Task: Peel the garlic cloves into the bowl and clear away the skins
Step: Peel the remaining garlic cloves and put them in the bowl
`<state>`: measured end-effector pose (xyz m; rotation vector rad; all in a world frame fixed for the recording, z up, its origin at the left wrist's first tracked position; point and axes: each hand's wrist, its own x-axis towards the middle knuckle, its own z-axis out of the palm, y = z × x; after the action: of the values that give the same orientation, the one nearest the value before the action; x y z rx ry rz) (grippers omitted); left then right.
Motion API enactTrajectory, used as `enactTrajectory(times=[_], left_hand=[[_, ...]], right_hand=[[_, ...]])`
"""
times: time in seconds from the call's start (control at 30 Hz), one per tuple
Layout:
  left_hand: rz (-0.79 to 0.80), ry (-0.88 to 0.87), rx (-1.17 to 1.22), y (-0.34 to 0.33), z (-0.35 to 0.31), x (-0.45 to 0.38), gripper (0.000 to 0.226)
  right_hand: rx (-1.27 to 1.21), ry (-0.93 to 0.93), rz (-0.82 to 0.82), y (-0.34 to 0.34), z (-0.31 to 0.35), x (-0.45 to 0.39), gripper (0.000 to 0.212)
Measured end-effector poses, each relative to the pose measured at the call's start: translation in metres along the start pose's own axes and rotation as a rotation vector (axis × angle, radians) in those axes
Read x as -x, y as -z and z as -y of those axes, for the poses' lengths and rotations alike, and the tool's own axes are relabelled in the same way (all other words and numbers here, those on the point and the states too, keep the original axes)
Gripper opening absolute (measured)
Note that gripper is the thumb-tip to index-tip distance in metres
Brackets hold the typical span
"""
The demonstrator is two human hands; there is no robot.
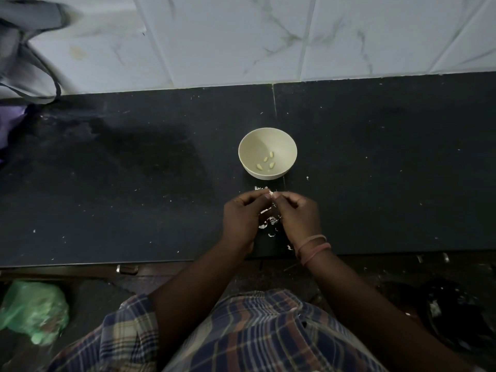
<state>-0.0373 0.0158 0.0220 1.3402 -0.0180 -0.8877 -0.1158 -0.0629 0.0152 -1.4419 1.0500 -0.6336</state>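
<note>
Dark tabletop fills mid-frame, bowl at its centre holding four peeled cloves. Just below it, my left hand and right hand pinch what seems a garlic clove; skins lie beneath them.

1. Both hands meet over the dark worktop, the left hand and right hand pinching one garlic clove between their fingertips.
2. Just beyond the hands sits the cream bowl, peeled cloves lying inside.
3. White skins lie scattered beneath and between the hands.
4. Pink bands circle the right wrist.
</note>
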Motion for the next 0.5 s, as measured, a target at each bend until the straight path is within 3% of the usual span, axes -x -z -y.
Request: enactTrajectory(times=[0.13, 0.27, 0.5], left_hand=[[0.025, -0.012, 0.035, 0.001, 0.001, -0.001, 0.01], [0.07, -0.056, 0.008, 0.001, -0.002, 0.003, 0.021], [0.036, -0.103, 0.024, 0.003, -0.003, 0.003, 0.018]], right_hand=[[0.165, 0.168, -0.016, 0.002, 0.002, 0.001, 0.01], [0.144, 0.192, -0.008, 0.005, 0.012, 0.001, 0.009], [0.176, 0.188, 0.07, 0.01, 0.015, -0.002, 0.005]])
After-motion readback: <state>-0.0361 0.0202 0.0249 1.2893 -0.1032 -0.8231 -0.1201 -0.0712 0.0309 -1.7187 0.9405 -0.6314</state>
